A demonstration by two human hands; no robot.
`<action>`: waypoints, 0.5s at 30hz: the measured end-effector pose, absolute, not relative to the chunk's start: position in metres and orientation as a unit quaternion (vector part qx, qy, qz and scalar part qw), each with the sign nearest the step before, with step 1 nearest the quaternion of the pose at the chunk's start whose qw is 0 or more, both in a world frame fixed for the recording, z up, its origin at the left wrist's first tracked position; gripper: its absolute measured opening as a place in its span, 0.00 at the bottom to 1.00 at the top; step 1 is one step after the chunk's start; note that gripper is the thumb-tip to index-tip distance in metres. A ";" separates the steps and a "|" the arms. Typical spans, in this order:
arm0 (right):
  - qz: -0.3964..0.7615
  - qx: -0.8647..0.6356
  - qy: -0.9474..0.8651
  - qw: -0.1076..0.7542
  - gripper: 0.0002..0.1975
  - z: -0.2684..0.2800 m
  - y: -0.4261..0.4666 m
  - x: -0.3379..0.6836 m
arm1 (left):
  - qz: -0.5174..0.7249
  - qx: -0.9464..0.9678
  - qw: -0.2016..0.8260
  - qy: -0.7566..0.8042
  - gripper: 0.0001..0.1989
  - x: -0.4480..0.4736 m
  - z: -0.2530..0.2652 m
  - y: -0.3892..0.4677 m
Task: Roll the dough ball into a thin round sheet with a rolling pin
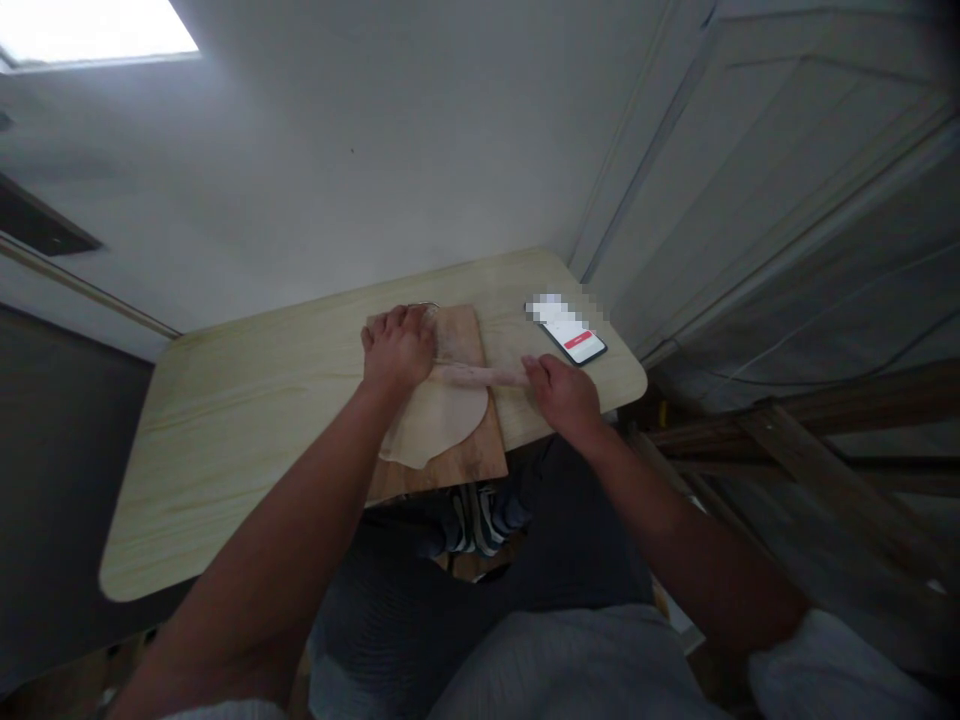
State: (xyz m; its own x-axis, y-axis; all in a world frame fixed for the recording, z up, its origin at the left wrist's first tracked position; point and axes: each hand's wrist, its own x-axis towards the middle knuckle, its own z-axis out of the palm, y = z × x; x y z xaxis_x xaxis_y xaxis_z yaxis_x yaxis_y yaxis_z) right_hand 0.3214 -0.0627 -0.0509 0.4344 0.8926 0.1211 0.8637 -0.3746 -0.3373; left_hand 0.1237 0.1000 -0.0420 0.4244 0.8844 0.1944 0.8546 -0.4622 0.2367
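Observation:
My left hand (401, 345) lies palm down over the far left part of a wooden board (484, 450), its fingers spread forward. Its palm is at the left end of a pale, flour-dusted rolling pin (472, 375); that end is hidden by the hand. My right hand (562, 393) is closed around the pin's right end, just past the board's right edge. Beneath the pin, a thin sheet of pale dough (442, 420) with a rounded edge spreads over the board. The dough's far left part is hidden by my left hand and forearm.
The board sits at the near edge of a light wood-grain table (247, 420). A phone (574, 335) with a lit screen lies right of the board. A white wall (390, 180) stands behind the table. Wooden beams (810, 450) are at the right.

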 end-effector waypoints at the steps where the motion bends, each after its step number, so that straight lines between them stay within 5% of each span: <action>1: 0.050 -0.825 -0.531 0.187 0.26 -0.050 -0.065 0.321 | 0.145 0.841 0.051 0.519 0.26 0.122 -0.042 0.098; 15: 0.042 -0.793 -0.578 0.188 0.25 -0.049 -0.103 0.301 | 0.096 0.847 0.044 0.520 0.26 0.109 -0.037 0.076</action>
